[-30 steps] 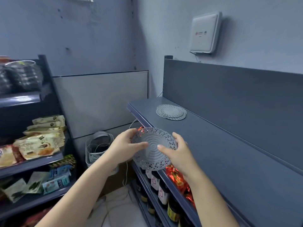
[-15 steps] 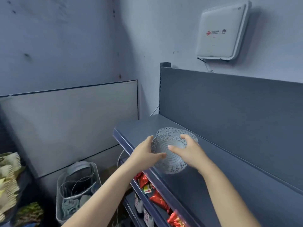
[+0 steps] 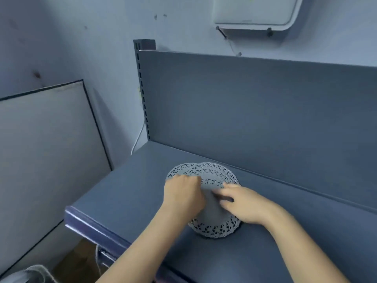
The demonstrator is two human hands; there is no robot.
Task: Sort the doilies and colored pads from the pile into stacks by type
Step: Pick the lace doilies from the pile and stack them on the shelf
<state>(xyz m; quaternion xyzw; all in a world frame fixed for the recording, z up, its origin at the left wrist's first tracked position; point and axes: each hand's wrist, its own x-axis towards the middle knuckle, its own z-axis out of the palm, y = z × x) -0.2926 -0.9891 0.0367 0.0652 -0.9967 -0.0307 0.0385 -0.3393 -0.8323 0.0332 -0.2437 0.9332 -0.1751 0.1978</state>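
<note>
Head cam: the left hand (image 3: 183, 194) is sitting knuckles-up on the doily (image 3: 214, 228) with its fingers bent, and I can't tell if it's pinching or just pressing. The right hand (image 3: 243, 203) is lying flattish on it, fingers loose. The doily's landing on the stack (image 3: 212, 170) on the shelf (image 3: 122, 193). Looks like the placing step. I'm guessing next is letting go and squaring the edges.

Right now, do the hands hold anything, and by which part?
Both touch the top doily: left hand at its left edge, right hand at its right side. Blur hides whether they pinch or press.
</note>
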